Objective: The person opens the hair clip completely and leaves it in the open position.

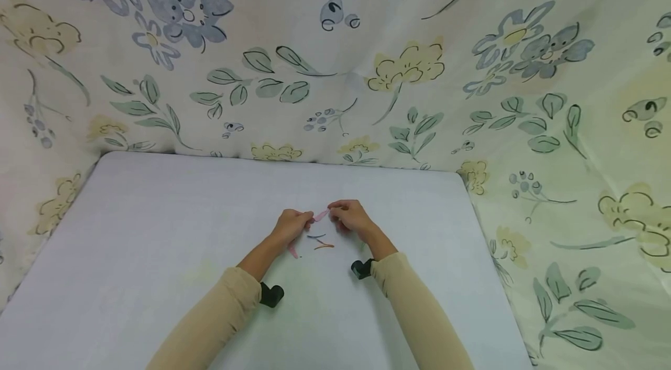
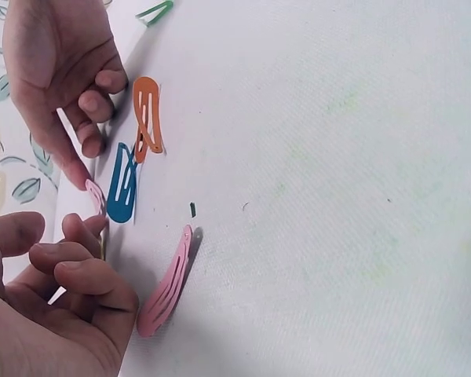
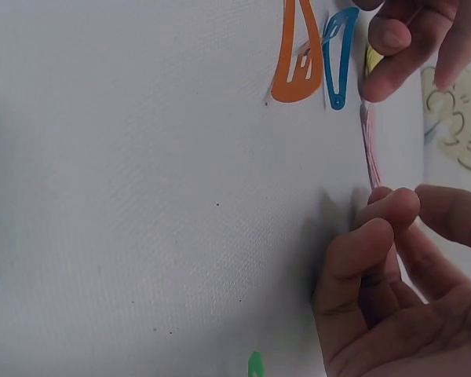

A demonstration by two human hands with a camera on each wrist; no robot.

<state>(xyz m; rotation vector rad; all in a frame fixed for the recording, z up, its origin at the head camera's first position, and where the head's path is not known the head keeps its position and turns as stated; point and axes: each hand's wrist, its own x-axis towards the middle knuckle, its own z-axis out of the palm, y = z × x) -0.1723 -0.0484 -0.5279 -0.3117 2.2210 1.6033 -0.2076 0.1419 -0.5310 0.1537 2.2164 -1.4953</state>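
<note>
Between the fingertips of both hands stretches a pink snap hair clip (image 1: 321, 215). My right hand (image 1: 352, 216) pinches one end of it; its other end meets the fingertips of my left hand (image 1: 293, 225). Those left fingers are curled and pinch a yellow hair clip (image 3: 373, 60), mostly hidden behind them. Nearer me, a blue hair clip (image 2: 121, 188) and an orange hair clip (image 2: 147, 110) lie on the white table, their narrow ends overlapping. Another pink hair clip (image 2: 166, 287) rests beside my left hand.
A green hair clip (image 2: 155, 12) lies near my right wrist. Small dark specks and a tiny green bit (image 2: 193, 210) dot the white tabletop (image 1: 157, 242). Floral cloth (image 1: 293, 67) hangs behind the table's far edge and along its sides.
</note>
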